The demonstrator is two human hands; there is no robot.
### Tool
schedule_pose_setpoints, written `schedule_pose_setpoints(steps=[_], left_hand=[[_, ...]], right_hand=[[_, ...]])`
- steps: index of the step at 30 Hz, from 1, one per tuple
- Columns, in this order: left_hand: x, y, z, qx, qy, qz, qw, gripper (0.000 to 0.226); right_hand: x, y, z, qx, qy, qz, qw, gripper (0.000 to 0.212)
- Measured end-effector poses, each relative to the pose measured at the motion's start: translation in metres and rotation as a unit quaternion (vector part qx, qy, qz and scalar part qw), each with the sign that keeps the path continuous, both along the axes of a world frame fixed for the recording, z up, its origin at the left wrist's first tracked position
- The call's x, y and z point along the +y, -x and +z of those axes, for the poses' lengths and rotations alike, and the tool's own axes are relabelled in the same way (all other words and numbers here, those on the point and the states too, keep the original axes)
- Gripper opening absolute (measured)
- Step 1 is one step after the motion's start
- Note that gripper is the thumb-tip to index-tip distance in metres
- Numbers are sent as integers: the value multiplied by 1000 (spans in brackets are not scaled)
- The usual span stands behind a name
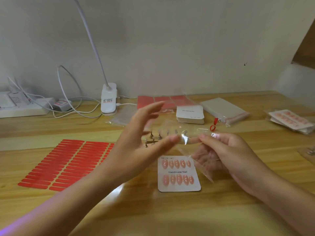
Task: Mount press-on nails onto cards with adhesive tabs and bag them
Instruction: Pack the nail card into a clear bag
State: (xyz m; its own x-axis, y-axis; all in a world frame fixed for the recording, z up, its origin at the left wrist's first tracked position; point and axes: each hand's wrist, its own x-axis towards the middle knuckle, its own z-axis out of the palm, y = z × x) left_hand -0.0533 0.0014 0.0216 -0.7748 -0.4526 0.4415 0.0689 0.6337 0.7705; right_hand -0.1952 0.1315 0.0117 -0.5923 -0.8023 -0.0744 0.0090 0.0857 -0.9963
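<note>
The wooden table (170,218) lay bare along its near edge, while a sheet of red adhesive tabs (68,164) covered the left and a stack of blank cards (190,114), a pack of clear zip bags (225,109) and finished bagged sets (291,120) lined the back and right. Above the middle, the right hand (226,155) pinched a clear plastic bag (190,140), which looked empty, and the left hand (144,137) met it at the thumb with its fingers spread loosely, though blur left its grip unclear. Just below them, a card (179,173) printed "Handmade Nail" lay flat on the table with two rows of pink press-on nails (177,164) mounted on it, not yet bagged.
</note>
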Motion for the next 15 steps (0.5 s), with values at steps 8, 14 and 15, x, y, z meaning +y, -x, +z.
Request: schedule_pose_setpoints(steps=[8,14,15], left_hand=[[8,3,-3,-44,482,17,875,25],[2,-3,11,-40,262,57,963,12],[0,-4,13,-46,204,71,975,10]], right_hand=[[2,-6,6,-20,-19,58,998,26],[3,1,9,-64,-3,96,993,60],[4,2,9,-48,1,102,994,60]])
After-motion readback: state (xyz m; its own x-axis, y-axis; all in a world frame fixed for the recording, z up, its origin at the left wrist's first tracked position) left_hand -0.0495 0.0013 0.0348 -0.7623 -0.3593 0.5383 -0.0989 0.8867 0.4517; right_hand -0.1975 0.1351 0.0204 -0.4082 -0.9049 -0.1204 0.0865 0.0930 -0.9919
